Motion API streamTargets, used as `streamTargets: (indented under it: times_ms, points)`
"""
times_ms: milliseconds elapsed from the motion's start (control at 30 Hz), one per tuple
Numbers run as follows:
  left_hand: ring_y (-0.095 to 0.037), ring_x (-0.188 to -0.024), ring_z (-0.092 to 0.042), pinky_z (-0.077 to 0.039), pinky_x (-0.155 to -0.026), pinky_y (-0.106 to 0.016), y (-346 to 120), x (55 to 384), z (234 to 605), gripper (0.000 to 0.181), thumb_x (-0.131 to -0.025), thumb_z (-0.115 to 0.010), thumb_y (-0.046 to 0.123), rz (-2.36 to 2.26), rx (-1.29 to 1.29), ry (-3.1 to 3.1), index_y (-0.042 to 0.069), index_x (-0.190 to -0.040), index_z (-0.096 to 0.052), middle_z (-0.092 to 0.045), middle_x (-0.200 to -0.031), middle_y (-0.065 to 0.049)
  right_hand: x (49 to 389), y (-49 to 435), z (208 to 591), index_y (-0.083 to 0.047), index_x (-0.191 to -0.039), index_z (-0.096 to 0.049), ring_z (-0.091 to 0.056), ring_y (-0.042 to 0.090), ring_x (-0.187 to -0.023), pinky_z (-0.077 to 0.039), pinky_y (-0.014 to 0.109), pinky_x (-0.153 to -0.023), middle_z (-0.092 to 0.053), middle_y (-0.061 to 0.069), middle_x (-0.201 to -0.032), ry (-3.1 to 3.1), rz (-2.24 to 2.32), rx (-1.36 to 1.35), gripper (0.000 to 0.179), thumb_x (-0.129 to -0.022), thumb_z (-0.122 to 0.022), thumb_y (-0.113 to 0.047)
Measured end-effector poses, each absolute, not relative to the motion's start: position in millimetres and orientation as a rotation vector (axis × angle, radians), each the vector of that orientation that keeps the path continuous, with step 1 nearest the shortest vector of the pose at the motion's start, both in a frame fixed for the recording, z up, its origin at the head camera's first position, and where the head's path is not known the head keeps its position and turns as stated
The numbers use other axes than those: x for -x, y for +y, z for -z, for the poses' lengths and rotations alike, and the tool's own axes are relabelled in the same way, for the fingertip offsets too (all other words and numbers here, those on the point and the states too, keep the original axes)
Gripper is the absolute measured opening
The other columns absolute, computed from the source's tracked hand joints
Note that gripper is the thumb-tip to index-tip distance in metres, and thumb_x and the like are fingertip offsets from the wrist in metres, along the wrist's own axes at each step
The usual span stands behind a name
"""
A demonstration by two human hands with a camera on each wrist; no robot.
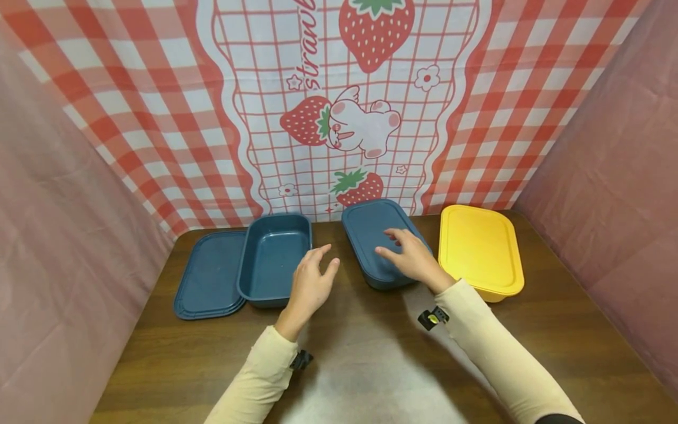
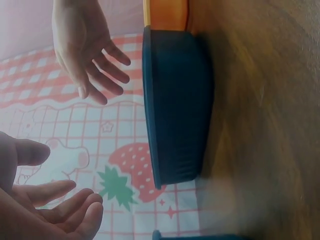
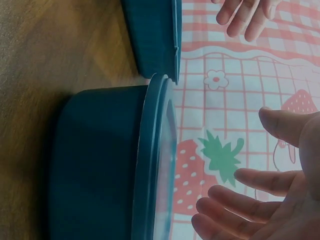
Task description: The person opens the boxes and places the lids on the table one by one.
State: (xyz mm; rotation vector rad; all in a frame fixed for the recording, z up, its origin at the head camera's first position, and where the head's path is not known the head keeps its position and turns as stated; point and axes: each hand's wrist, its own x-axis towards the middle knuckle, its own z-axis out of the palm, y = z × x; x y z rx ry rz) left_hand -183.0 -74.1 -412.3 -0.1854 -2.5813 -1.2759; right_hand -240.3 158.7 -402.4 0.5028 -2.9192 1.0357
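Observation:
My left hand hovers beside the right edge of an uncovered blue food container, its fingers relaxed and nothing in them. Above a second blue container, which has its lid on, my right hand hangs with loosely bent fingers, also holding nothing. The right wrist view shows a gap between the right hand and that lid. Flat on the table, left of the uncovered container, lies a blue lid.
A yellow container with its lid on stands to the right of the lidded blue one. The wooden table ends at a strawberry-patterned checked cloth hanging behind. Pink curtains flank both sides.

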Motion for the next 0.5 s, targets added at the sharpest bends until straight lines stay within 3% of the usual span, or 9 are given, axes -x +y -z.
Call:
streamTargets:
  times_ms: [500]
  points:
    - [-0.034, -0.119, -0.057, -0.042, -0.102, -0.053, -54, 188, 426, 0.044, -0.095, -0.059, 0.026, 1.282, 0.193, -2.681, 0.005, -0.134, -0.057, -0.059, -0.131, -0.017, 242, 173, 408, 0.001, -0.139, -0.048, -0.054, 0.041, -0.12, -0.047, 0.055, -0.097, -0.054, 0.026, -0.134, -2.93, -1.048, -0.408, 0.061, -0.094, -0.063, -0.037]
